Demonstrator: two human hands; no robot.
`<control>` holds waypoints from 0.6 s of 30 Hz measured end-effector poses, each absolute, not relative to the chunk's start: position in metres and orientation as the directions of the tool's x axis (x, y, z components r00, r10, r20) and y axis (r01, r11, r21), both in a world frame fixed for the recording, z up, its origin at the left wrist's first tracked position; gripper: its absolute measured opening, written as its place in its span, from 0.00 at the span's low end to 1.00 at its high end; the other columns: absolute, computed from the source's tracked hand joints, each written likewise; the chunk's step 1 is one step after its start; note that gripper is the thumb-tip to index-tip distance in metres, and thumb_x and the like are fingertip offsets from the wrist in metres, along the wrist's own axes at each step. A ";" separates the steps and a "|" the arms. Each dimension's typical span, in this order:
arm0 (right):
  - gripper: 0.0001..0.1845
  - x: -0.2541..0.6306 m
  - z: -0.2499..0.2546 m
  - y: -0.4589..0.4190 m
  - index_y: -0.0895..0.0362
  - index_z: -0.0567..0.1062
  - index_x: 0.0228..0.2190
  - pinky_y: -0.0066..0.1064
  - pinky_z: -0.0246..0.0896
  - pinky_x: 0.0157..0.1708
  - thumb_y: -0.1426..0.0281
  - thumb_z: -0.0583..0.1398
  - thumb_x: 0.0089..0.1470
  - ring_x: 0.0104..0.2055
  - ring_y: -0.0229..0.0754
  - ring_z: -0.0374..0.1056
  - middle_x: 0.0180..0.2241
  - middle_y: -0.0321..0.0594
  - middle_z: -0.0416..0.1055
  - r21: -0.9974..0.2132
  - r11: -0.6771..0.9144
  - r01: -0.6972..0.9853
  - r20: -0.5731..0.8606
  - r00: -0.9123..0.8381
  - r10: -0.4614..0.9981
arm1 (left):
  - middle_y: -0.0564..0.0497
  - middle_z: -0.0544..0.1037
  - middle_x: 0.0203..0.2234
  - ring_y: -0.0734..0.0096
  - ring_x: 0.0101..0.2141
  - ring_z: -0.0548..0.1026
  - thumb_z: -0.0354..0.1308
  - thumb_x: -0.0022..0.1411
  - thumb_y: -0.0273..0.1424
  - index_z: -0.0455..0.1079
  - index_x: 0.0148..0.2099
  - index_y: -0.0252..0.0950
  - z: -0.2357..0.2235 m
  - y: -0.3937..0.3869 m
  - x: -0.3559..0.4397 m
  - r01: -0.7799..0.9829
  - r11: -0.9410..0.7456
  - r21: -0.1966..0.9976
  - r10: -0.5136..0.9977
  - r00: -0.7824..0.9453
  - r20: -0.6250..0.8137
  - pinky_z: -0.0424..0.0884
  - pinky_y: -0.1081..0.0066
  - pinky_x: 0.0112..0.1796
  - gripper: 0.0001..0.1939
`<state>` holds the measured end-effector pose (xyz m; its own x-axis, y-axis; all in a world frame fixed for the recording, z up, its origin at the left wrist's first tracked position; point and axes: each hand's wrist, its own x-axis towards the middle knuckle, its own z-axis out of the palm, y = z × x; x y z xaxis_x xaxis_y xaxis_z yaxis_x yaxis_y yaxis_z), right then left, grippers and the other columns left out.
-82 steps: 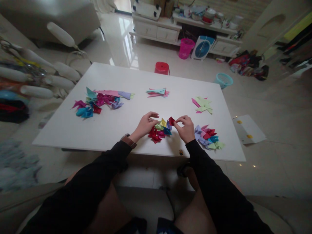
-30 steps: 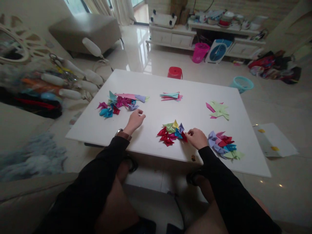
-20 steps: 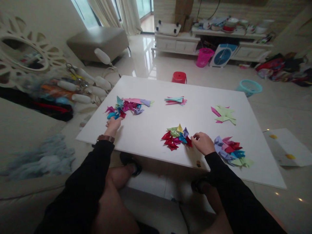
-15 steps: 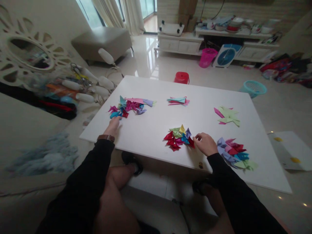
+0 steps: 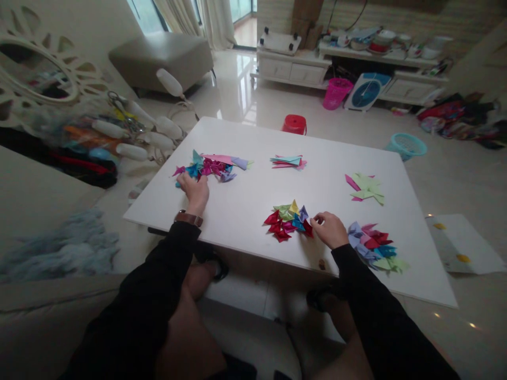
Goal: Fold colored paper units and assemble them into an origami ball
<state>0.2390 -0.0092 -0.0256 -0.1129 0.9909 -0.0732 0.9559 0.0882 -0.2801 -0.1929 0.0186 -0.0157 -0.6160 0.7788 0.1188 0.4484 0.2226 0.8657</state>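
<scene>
My left hand [image 5: 193, 191] reaches over the near edge of the left pile of folded paper pieces [image 5: 214, 168], which are magenta, blue, teal and lilac. Its thumb and fingers look apart, bent down towards the pieces; the fingertips are partly hidden. Beside the middle pile of folded paper pieces [image 5: 282, 222], my right hand [image 5: 330, 229] has thumb and fingers pinched at a dark red folded paper piece [image 5: 308, 228] on the pile's right edge. Red, green, yellow, blue and lilac pieces make up that pile.
On the white table [image 5: 245, 211] also lie a stack of folded paper strips [image 5: 288, 161], a group of green and pink strips [image 5: 365, 188] and a right-hand pile of folded pieces [image 5: 374, 247]. A red stool [image 5: 294, 124] and a turquoise basket [image 5: 406, 145] stand beyond the table.
My left hand has moved right and forward, from beside the left pile to over its near edge. My right hand stays by the middle pile. The view has shifted slightly.
</scene>
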 end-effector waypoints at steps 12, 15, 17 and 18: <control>0.10 0.231 -0.018 -0.009 0.55 0.73 0.25 0.35 0.56 0.39 0.68 0.58 0.57 0.35 0.43 0.65 0.29 0.39 0.70 -0.413 0.173 0.894 0.118 -0.136 0.984 | 0.43 0.76 0.54 0.61 0.55 0.74 0.53 0.64 0.22 0.73 0.52 0.37 -0.005 -0.010 -0.014 0.415 -0.357 0.837 0.922 0.015 0.386 0.71 0.57 0.58 0.16; 0.09 0.230 -0.016 -0.009 0.55 0.73 0.26 0.35 0.58 0.40 0.68 0.58 0.58 0.35 0.43 0.64 0.29 0.39 0.69 -0.466 0.204 0.861 0.191 -0.128 0.973 | 0.44 0.77 0.52 0.62 0.55 0.75 0.53 0.64 0.21 0.74 0.52 0.37 -0.011 -0.014 0.002 0.409 -0.402 0.819 0.914 0.117 0.390 0.70 0.57 0.59 0.16; 0.09 0.229 -0.013 -0.011 0.55 0.73 0.27 0.34 0.59 0.40 0.68 0.58 0.59 0.35 0.43 0.65 0.30 0.39 0.69 -0.500 0.235 0.833 0.240 -0.127 0.962 | 0.44 0.77 0.52 0.62 0.55 0.75 0.53 0.64 0.21 0.74 0.52 0.36 -0.015 -0.016 0.009 0.394 -0.416 0.819 0.909 0.152 0.388 0.70 0.57 0.58 0.17; 0.09 0.228 -0.011 -0.012 0.55 0.73 0.28 0.34 0.60 0.41 0.67 0.58 0.60 0.35 0.43 0.65 0.30 0.39 0.69 -0.513 0.250 0.821 0.262 -0.128 0.957 | 0.43 0.77 0.53 0.62 0.55 0.75 0.53 0.64 0.21 0.74 0.53 0.36 -0.017 -0.018 0.012 0.387 -0.421 0.820 0.907 0.167 0.387 0.71 0.57 0.58 0.17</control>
